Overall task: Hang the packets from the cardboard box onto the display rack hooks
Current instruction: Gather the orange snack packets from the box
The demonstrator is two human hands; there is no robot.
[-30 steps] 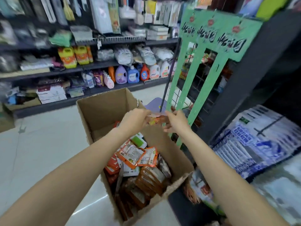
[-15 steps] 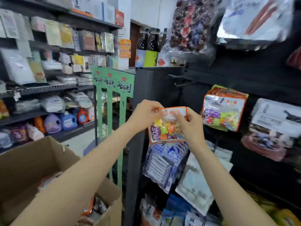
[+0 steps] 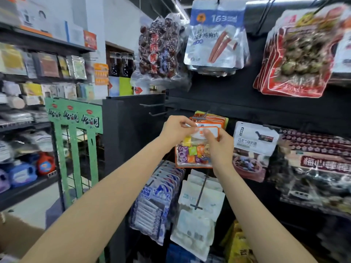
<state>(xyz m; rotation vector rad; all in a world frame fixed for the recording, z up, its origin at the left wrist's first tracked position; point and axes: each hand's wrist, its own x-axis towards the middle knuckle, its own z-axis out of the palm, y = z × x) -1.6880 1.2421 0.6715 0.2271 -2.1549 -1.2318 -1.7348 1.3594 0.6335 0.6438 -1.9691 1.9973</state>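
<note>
An orange-edged candy packet (image 3: pixel 191 150) with coloured sweets inside is held up against the black display rack (image 3: pixel 237 103). My left hand (image 3: pixel 175 128) pinches its top left corner and my right hand (image 3: pixel 218 143) grips its top right part. Directly behind it, several matching orange packets (image 3: pixel 210 118) hang on a hook (image 3: pixel 206 113). Only a corner of the cardboard box (image 3: pixel 17 236) shows at the bottom left.
Two bare hooks (image 3: pixel 153 109) stick out left of the hands. Other hanging packets surround the spot: a white one (image 3: pixel 254 147) to the right, blue-white packs (image 3: pixel 157 198) and white pouches (image 3: pixel 199 205) below, larger bags above. A green wire stand (image 3: pixel 76 141) and stocked shelves stand left.
The packet came up out of the box and travelled right to the rack; it now sits in front of the hanging orange packets. The view swung from the box up to the rack.
</note>
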